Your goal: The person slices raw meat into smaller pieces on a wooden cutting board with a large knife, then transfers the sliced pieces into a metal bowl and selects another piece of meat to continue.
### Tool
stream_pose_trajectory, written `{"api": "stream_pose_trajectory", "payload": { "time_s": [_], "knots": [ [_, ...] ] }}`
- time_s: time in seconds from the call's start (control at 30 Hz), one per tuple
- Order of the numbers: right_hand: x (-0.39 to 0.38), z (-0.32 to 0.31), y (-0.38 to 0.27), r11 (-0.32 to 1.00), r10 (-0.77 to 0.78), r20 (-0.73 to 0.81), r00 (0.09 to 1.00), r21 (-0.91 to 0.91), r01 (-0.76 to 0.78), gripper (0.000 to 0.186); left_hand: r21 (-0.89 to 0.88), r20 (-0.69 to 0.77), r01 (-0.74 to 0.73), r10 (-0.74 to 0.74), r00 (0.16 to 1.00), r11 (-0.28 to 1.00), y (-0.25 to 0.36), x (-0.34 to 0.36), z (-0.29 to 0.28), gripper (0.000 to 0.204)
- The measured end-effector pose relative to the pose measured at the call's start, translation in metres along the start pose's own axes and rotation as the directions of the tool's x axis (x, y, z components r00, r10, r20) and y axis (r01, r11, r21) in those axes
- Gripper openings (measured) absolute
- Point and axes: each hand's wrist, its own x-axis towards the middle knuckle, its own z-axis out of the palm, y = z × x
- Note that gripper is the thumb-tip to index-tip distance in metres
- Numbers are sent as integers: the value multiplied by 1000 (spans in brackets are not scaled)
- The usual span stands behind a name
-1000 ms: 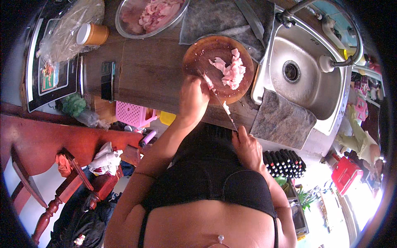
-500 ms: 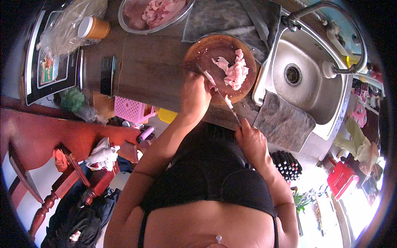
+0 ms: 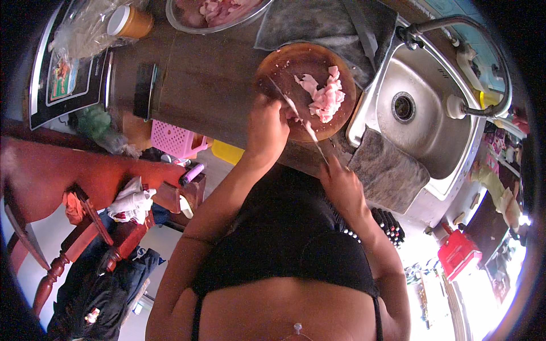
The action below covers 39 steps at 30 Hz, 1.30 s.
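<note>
On a round wooden cutting board (image 3: 278, 62) lies a pile of cut pale-pink raw meat (image 3: 327, 102). My right hand (image 3: 343, 187) is closed round the handle of a knife (image 3: 307, 126), below the board's near edge. The blade slants up and left across the board, with pale bits along it. At the board's left edge, my left hand (image 3: 267, 128) has its fingers bent together beside the blade. A small pink piece of meat (image 3: 292, 113) shows at its fingertips, mostly hidden by the hand and the knife.
A metal bowl (image 3: 190, 27) of raw meat stands at the back. Right of the board is a steel sink (image 3: 424, 136) with a curved faucet (image 3: 455, 21). Grey cloths (image 3: 389, 170) lie around it. A dark phone-like slab (image 3: 146, 91) and an orange-brown jar (image 3: 133, 23) sit at left.
My right hand and the knife handle have shifted slightly left, and the blade is a little steeper. My left hand stays at the board's edge. The whole view has shifted slightly.
</note>
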Motion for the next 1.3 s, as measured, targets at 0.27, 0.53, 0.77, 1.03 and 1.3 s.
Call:
{"api": "stream_pose_trajectory", "payload": {
  "time_s": [0.27,0.53,0.77,1.03,1.3],
  "knots": [
    [63,7,-21,995,-102,-62,993,-9,102,19,-34,129,91,-86,988,995,6,2,-1,13],
    [15,2,3,996,14,20,1000,-91,-12,21,-74,35,10,-7,999,997,-7,2,-3,17],
    [4,-16,6,998,16,-75,997,65,-11,22,-200,-10,61,-64,998,978,-3,0,0,9],
    [-16,-5,2,999,-36,-116,993,-22,34,19,-61,65,110,-106,992,992,7,-2,-2,10],
    [49,-9,-25,994,-106,-20,994,30,106,24,-132,112,67,-52,992,989,-7,4,4,11]
  ]
}}
